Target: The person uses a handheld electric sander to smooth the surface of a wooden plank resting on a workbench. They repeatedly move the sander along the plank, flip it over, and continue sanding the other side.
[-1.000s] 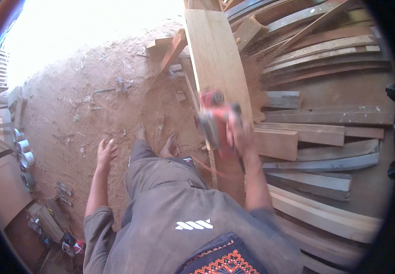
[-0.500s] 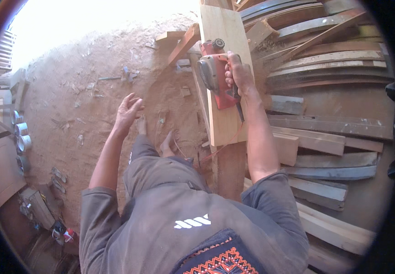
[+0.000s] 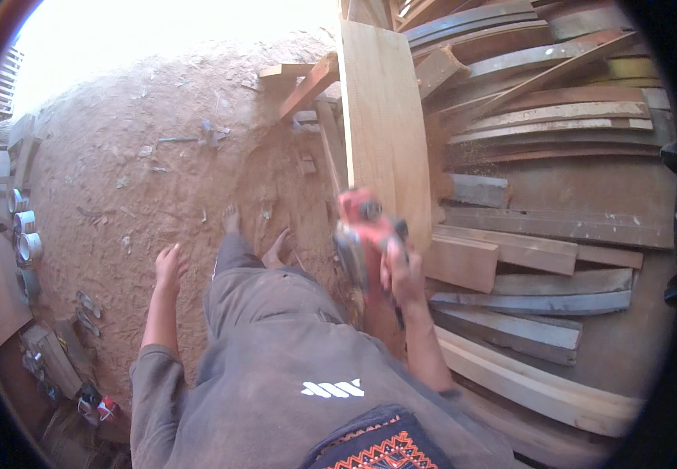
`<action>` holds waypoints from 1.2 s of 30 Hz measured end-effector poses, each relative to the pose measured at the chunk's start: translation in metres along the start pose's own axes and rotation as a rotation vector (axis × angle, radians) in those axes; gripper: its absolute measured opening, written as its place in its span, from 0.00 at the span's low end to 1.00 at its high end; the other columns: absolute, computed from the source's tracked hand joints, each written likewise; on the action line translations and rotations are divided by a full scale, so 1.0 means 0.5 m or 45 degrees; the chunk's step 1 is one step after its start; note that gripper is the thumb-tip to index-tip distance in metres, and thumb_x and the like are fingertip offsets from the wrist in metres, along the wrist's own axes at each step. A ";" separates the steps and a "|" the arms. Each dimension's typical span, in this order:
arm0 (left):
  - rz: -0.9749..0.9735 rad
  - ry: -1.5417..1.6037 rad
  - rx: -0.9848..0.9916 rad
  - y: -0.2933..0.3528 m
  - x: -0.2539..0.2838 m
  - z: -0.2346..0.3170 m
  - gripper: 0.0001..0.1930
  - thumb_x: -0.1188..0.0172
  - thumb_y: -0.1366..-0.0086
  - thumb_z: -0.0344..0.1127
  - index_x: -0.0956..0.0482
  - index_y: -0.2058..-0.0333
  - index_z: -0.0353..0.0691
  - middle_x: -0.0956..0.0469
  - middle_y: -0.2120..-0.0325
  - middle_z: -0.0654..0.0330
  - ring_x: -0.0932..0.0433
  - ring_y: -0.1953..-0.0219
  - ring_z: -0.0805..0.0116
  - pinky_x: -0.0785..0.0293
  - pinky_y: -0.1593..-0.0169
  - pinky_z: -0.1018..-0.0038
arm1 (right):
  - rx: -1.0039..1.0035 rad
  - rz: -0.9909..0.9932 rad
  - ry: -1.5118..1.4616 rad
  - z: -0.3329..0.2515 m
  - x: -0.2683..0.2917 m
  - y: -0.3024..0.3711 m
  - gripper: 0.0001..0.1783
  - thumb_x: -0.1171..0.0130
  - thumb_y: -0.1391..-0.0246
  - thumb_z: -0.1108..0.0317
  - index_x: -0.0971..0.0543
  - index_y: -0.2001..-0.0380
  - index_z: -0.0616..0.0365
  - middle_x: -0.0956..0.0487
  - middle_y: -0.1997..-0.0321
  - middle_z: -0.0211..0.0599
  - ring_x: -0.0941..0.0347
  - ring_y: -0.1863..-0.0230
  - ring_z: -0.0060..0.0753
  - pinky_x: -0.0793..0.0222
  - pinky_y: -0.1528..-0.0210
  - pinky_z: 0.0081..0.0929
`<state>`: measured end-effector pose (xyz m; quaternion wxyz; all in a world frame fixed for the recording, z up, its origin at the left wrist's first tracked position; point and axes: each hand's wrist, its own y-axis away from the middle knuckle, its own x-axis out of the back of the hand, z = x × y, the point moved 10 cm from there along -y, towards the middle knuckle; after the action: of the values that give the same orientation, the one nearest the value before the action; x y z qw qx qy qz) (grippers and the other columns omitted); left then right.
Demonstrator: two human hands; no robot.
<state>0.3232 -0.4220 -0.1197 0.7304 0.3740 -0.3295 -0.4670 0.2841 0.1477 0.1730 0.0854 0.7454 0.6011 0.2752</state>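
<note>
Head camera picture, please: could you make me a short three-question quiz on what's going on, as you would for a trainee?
1. Multiple choice: which hand grips the red power tool?
A) left
B) right
C) both

2. True or false: the left hand is clear of the pale board.

3. Fill in the blank: many loose boards lie to the ____ of the pale board in the picture.

Key:
1. B, the right hand.
2. True; it is out to the person's left, over the dirt floor.
3. Right.
</note>
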 end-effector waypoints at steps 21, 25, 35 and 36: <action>-0.229 -0.136 -0.050 -0.007 -0.208 0.124 0.25 0.37 0.27 0.47 0.27 0.38 0.43 0.19 0.52 0.60 0.18 0.57 0.66 0.21 0.59 0.68 | -0.311 0.183 -0.074 0.115 0.125 0.155 0.26 0.48 0.30 0.48 0.26 0.77 0.56 0.29 0.83 0.25 0.34 0.84 0.17 0.41 0.82 0.21; -0.762 -0.215 -0.195 0.078 -0.568 0.209 0.27 0.36 0.27 0.45 0.29 0.35 0.42 0.19 0.47 0.59 0.17 0.52 0.66 0.20 0.53 0.67 | -0.291 0.207 -0.080 0.052 0.108 0.026 0.26 0.47 0.31 0.48 0.25 0.77 0.57 0.30 0.84 0.25 0.36 0.84 0.17 0.41 0.82 0.21; -1.277 -0.948 -0.391 0.234 -0.970 0.291 0.37 0.34 0.31 0.55 0.31 0.36 0.30 0.16 0.50 0.44 0.16 0.47 0.57 0.17 0.53 0.62 | -0.130 0.123 -0.111 -0.229 0.028 -0.479 0.28 0.45 0.32 0.43 0.24 0.77 0.55 0.30 0.84 0.22 0.35 0.86 0.16 0.40 0.85 0.21; -1.254 -0.992 -0.440 0.236 -0.978 0.306 0.35 0.33 0.31 0.54 0.29 0.37 0.32 0.15 0.52 0.46 0.15 0.50 0.61 0.17 0.54 0.64 | -0.131 0.093 -0.089 -0.266 0.014 -0.537 0.27 0.45 0.32 0.43 0.25 0.76 0.54 0.30 0.84 0.23 0.36 0.86 0.16 0.41 0.84 0.21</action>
<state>0.0780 0.0291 -0.0066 0.3078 0.1617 -0.2803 -0.8947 -0.0110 0.1978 0.1631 0.1341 0.7707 0.5551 0.2825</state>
